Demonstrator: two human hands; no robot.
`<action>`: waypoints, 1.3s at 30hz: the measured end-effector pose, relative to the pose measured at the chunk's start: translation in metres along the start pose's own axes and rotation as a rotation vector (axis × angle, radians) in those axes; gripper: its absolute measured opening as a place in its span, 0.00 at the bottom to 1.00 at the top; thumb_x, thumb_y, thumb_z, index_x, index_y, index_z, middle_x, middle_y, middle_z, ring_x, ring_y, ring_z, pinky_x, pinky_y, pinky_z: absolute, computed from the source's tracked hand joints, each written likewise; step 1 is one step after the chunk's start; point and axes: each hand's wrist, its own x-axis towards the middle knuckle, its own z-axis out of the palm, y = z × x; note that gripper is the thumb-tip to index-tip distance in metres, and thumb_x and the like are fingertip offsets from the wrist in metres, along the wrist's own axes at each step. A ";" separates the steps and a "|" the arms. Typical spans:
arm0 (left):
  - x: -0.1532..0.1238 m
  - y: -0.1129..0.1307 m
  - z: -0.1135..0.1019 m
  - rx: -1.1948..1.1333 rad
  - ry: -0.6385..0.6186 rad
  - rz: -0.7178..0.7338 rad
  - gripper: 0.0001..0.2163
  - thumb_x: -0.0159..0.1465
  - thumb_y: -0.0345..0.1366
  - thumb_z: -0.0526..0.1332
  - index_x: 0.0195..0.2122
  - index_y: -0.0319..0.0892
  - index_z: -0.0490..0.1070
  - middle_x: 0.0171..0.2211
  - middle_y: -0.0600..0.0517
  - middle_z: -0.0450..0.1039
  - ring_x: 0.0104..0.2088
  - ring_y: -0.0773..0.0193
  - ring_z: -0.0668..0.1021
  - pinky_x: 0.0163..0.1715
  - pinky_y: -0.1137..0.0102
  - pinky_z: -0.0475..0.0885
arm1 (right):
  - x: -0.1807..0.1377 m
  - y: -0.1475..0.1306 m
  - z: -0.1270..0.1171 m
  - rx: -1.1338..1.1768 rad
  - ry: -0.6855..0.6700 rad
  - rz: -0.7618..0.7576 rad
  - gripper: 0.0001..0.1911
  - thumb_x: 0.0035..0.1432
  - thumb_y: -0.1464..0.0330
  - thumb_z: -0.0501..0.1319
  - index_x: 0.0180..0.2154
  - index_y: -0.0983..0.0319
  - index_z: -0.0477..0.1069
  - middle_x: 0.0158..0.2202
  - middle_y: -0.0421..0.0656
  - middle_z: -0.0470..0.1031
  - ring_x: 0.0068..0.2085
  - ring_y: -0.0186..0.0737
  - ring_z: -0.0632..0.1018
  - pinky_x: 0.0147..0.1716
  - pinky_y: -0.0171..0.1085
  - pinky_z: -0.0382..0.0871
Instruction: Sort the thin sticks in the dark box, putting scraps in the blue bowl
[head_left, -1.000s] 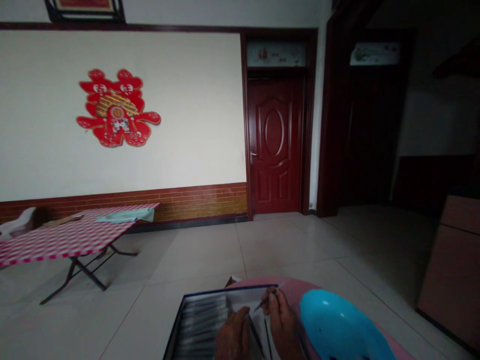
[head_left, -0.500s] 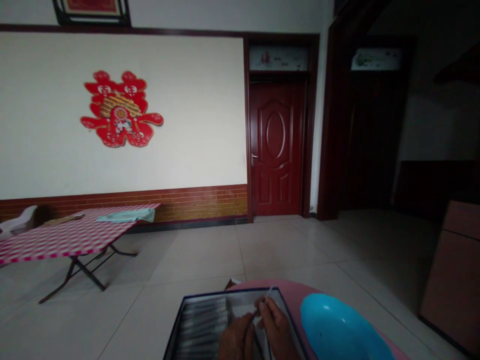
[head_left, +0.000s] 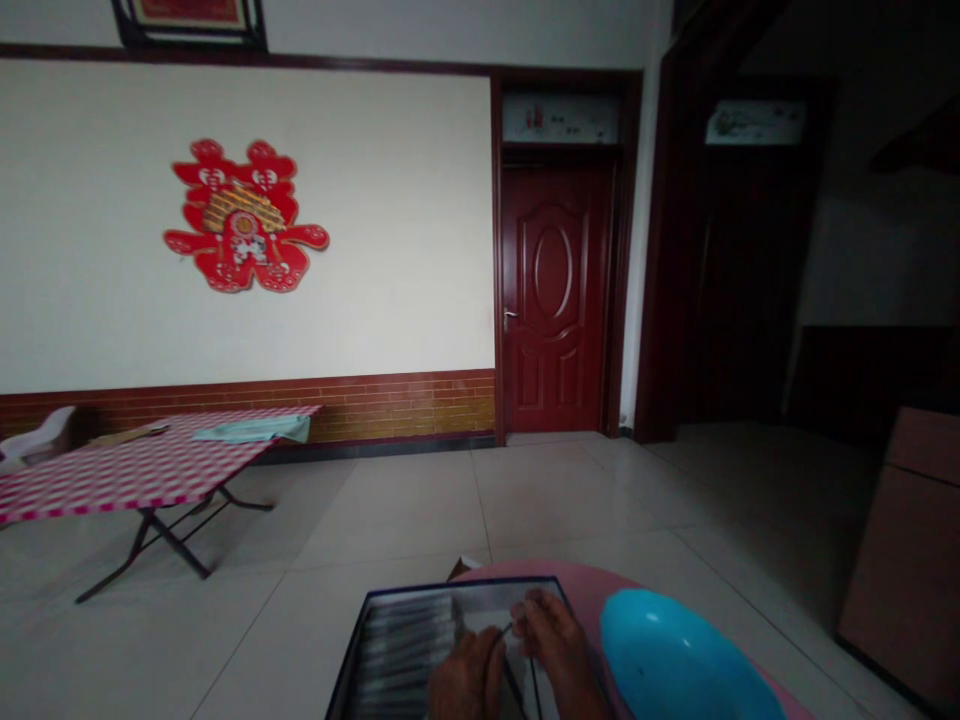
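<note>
My left hand (head_left: 466, 678) is closed around a thin dark stick-like piece (head_left: 504, 632), low in the view. My right hand (head_left: 551, 635) pinches the other end of it, fingertips close to the left hand's. Both hands are over a shallow box (head_left: 369, 600) with a dark blue rim. Its left side holds a stack of slim greyish items (head_left: 405, 640) in clear wrapping, too blurred to name. Thin dark strips hang or lie below my hands; what they belong to is unclear.
The box rests on a pink round table (head_left: 585, 582), beside a bright blue basin (head_left: 675, 650). Farther left stands a folding table with a checked cloth (head_left: 150, 465) and a pale green cloth (head_left: 251, 430). A red door (head_left: 555, 290) is in the back wall; a brown cabinet (head_left: 907, 540) stands right.
My hands have moved slightly apart, the left one a little to the left. A pale tip that stuck up above the right fingers no longer shows. The view has shifted slightly.
</note>
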 end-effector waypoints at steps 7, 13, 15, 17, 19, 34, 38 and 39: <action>-0.005 -0.002 0.007 -0.114 0.100 0.057 0.16 0.72 0.39 0.46 0.50 0.42 0.71 0.36 0.47 0.81 0.34 0.65 0.83 0.34 0.76 0.77 | -0.004 0.002 0.009 -0.054 -0.101 -0.027 0.17 0.47 0.54 0.65 0.27 0.62 0.72 0.25 0.40 0.74 0.27 0.39 0.73 0.26 0.35 0.65; -0.002 -0.007 -0.003 -0.176 -0.005 0.085 0.17 0.71 0.34 0.46 0.55 0.44 0.68 0.37 0.49 0.80 0.36 0.66 0.82 0.33 0.78 0.77 | -0.006 0.004 0.010 -0.233 -0.127 -0.097 0.18 0.53 0.55 0.58 0.24 0.63 0.72 0.23 0.41 0.73 0.28 0.39 0.73 0.26 0.35 0.63; -0.002 -0.010 -0.003 -0.161 -0.038 0.090 0.17 0.71 0.35 0.45 0.55 0.44 0.68 0.36 0.50 0.80 0.33 0.66 0.82 0.31 0.77 0.76 | -0.005 -0.003 0.003 -0.249 -0.113 -0.121 0.17 0.54 0.56 0.57 0.27 0.62 0.73 0.26 0.42 0.75 0.30 0.41 0.75 0.28 0.35 0.65; -0.003 -0.012 -0.002 -0.139 -0.025 0.107 0.16 0.71 0.37 0.46 0.52 0.44 0.71 0.34 0.49 0.80 0.31 0.65 0.82 0.29 0.77 0.76 | -0.005 -0.014 -0.013 -0.284 -0.085 -0.145 0.14 0.55 0.58 0.56 0.31 0.61 0.74 0.29 0.42 0.76 0.33 0.41 0.77 0.30 0.35 0.67; -0.005 -0.014 0.000 -0.128 -0.016 0.105 0.15 0.71 0.39 0.47 0.50 0.45 0.71 0.34 0.49 0.80 0.31 0.64 0.83 0.29 0.76 0.77 | -0.004 -0.026 -0.040 -0.364 -0.037 -0.185 0.13 0.55 0.60 0.56 0.33 0.60 0.75 0.31 0.43 0.78 0.35 0.42 0.78 0.33 0.36 0.69; -0.002 0.001 -0.002 -0.119 -0.002 0.141 0.16 0.72 0.40 0.44 0.48 0.45 0.70 0.32 0.49 0.78 0.30 0.63 0.82 0.26 0.73 0.78 | -0.019 -0.014 -0.188 -1.323 -0.274 -0.131 0.15 0.46 0.77 0.59 0.34 0.59 0.80 0.36 0.47 0.81 0.40 0.45 0.79 0.40 0.37 0.67; -0.003 0.000 -0.004 -0.138 -0.022 0.143 0.15 0.72 0.39 0.45 0.48 0.45 0.70 0.33 0.49 0.78 0.30 0.63 0.82 0.27 0.73 0.78 | -0.021 -0.004 -0.182 -1.398 -0.279 -0.147 0.15 0.48 0.78 0.58 0.37 0.63 0.78 0.39 0.51 0.79 0.41 0.48 0.78 0.41 0.40 0.67; -0.003 0.000 -0.005 -0.143 -0.027 0.141 0.15 0.72 0.39 0.45 0.48 0.45 0.70 0.34 0.49 0.78 0.31 0.63 0.82 0.28 0.72 0.78 | -0.021 -0.002 -0.183 -1.424 -0.280 -0.138 0.14 0.48 0.79 0.58 0.36 0.64 0.78 0.39 0.52 0.79 0.41 0.49 0.78 0.41 0.40 0.68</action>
